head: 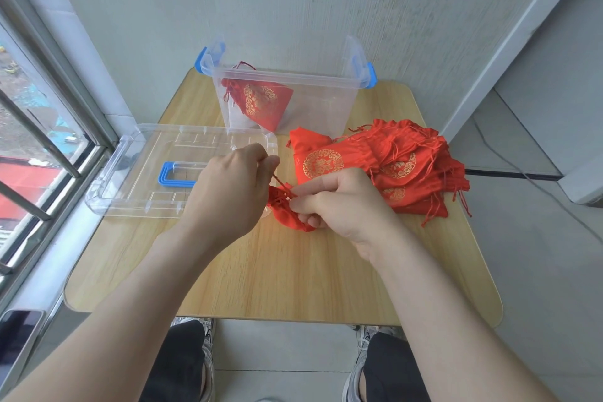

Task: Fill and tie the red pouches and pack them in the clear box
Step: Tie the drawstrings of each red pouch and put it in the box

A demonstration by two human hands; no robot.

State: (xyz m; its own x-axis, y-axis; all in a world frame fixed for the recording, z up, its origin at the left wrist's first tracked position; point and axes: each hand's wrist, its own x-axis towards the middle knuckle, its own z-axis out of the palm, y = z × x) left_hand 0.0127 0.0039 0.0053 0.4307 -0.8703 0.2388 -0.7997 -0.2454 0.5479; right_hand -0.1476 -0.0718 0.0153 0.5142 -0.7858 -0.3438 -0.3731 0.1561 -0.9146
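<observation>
A small red pouch (287,214) lies at the middle of the wooden table (284,274), its neck gathered. My left hand (228,192) pinches the pouch's red drawstring (277,180) and holds it taut up and to the left. My right hand (342,206) grips the pouch's neck and cord from the right, hiding much of the pouch. The clear box (326,98) with blue latches stands at the table's far side; one tied red pouch (261,99) with a gold pattern leans inside it at the left.
A pile of flat red pouches (391,163) lies right of my hands. The box's clear lid (143,166) with a blue handle lies at the left, overhanging the table edge by the window sill. A phone (16,339) rests at lower left. A black cable (522,173) runs past the table's right side.
</observation>
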